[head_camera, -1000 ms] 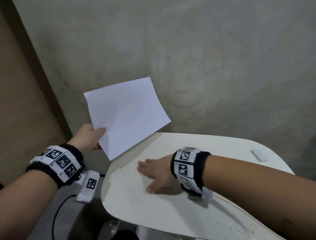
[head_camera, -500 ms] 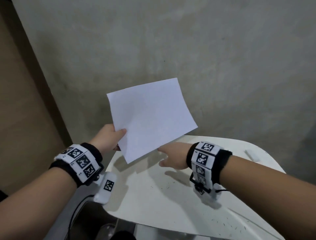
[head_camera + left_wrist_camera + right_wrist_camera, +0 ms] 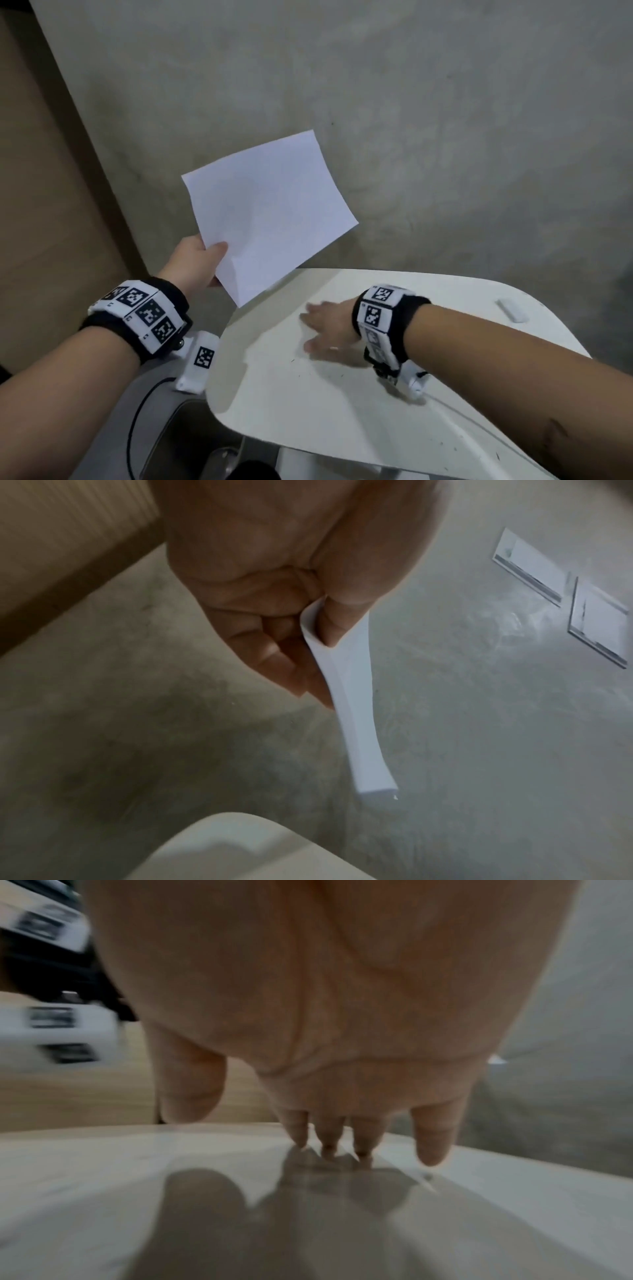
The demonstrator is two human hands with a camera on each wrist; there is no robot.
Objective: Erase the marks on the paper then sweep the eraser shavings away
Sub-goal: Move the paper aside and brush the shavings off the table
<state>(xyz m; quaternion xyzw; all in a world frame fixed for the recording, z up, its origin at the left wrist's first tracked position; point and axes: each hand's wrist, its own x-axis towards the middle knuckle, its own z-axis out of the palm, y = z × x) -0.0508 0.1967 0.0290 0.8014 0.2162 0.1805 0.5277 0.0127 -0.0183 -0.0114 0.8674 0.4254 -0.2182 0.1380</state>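
Observation:
My left hand (image 3: 200, 262) pinches the lower left edge of a blank white paper sheet (image 3: 270, 209) and holds it in the air beyond the table's left corner. The left wrist view shows thumb and fingers (image 3: 274, 653) clamped on the paper (image 3: 352, 723), seen edge-on. My right hand (image 3: 327, 330) lies flat, palm down, on the white table (image 3: 308, 404), fingers straight and blurred. Its fingertips (image 3: 329, 1148) touch the tabletop (image 3: 171, 1150). A small white eraser (image 3: 512, 310) lies at the table's far right. Dark eraser shavings (image 3: 337, 371) are scattered near my right hand.
More shavings (image 3: 452, 448) dot the table's near right part. The table's rounded left edge (image 3: 219, 346) drops off to a grey concrete floor (image 3: 376, 102). A brown wall (image 3: 41, 171) stands at the left. A black cable (image 3: 137, 421) hangs below the left wrist.
The right hand dropped from beside the paper back onto the tabletop and is moving across it. The left hand carried the paper slightly left and higher, off the table.

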